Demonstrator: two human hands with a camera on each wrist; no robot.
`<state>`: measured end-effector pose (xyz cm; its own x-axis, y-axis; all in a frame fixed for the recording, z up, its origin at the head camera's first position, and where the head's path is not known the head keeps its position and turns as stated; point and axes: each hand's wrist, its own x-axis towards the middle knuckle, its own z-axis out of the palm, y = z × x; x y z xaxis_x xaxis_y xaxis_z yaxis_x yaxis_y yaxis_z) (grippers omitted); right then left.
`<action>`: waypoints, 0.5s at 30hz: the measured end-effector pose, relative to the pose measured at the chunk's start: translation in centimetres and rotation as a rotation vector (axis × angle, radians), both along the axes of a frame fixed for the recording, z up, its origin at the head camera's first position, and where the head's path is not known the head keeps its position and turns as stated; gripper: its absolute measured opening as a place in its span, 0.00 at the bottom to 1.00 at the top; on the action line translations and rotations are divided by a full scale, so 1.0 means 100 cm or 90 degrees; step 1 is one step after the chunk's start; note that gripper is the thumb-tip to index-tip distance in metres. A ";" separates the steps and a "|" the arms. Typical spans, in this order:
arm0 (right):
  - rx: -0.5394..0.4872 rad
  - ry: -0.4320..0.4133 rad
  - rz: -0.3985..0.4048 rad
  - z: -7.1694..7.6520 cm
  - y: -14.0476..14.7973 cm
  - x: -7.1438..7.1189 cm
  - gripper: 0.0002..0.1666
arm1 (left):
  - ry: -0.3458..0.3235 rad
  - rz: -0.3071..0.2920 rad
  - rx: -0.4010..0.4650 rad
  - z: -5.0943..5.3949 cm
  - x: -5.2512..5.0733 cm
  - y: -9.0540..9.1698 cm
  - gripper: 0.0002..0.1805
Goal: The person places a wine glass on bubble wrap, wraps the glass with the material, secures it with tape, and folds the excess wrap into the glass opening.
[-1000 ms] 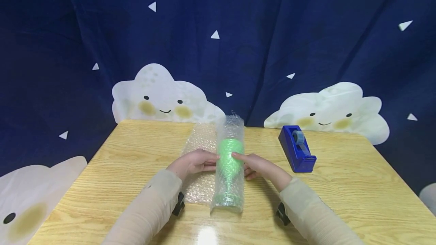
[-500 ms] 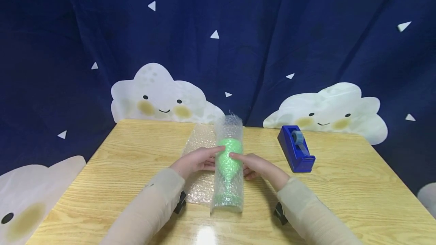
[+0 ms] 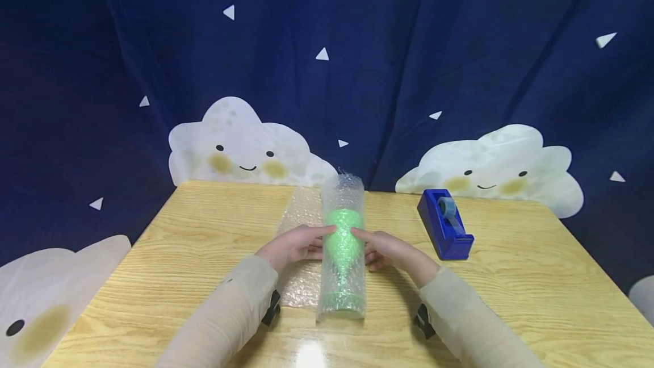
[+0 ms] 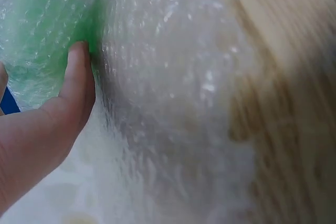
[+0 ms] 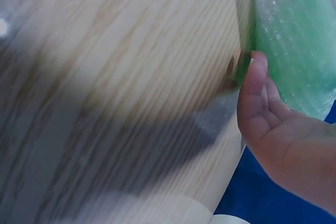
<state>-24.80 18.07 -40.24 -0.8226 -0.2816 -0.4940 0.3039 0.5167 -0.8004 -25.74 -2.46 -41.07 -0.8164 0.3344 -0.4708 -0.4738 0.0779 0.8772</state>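
Note:
A green goblet-shaped thing (image 3: 345,251) lies lengthwise on the table inside a clear roll of bubble wrap (image 3: 343,192); its wide end points away from me. My left hand (image 3: 296,244) holds the roll's left side, thumb on top and the other fingers low against the side. From the right, my right hand (image 3: 389,250) grips it the same way. In the left wrist view, the left fingers (image 4: 79,77) touch the wrap beside the green. The right fingers (image 5: 257,82) curl against the wrapped side in the right wrist view. The roll hides some fingertips.
A loose flap of bubble wrap (image 3: 298,285) lies flat on the wooden table (image 3: 214,226), left of the roll. At the back right stands a blue tape dispenser (image 3: 445,226) with a tape roll in it. A dark blue curtain (image 3: 368,72) hangs behind the table.
My left thumb has moved further over the top of the wrapped roll. The right hand and the roll have barely shifted.

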 end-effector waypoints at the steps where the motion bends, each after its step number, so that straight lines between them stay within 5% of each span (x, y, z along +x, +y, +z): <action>1: -0.005 0.000 0.003 0.000 0.001 0.000 0.36 | -0.002 -0.001 0.001 0.000 0.000 0.000 0.29; 15: 0.006 -0.002 0.003 0.001 0.003 -0.001 0.37 | -0.009 -0.001 -0.021 -0.002 -0.001 0.002 0.26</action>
